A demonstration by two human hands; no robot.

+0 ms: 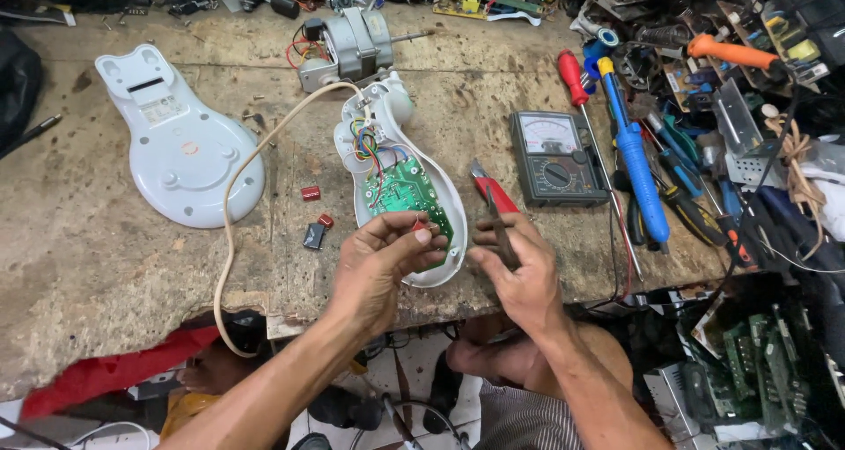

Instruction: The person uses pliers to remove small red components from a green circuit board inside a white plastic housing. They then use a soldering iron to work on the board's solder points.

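On the far left of the worn table [79, 239] lies a white plastic cover [180, 146], underside up, well apart from the hands. A cream power cord [231, 230] curves past it from the table's front edge up to the open white housing [400, 151] in the middle, where coloured wires run down to a green circuit board [407, 195]. Behind the housing sits a grey electric motor [348, 49]. Two small red parts [311, 193] and a dark one [314, 236] lie loose on the table just left of the housing. The left hand [378, 269] hovers over the housing's near end, its fingertips pinched together on a small red component [418, 225]. Just beside it, the right hand [519, 274] is closed around a slim dark tool [500, 225] that points up toward the red-handled cutters [493, 190]. Further right rest an analog multimeter [556, 158], a red screwdriver [576, 84] and a blue soldering iron [635, 164].
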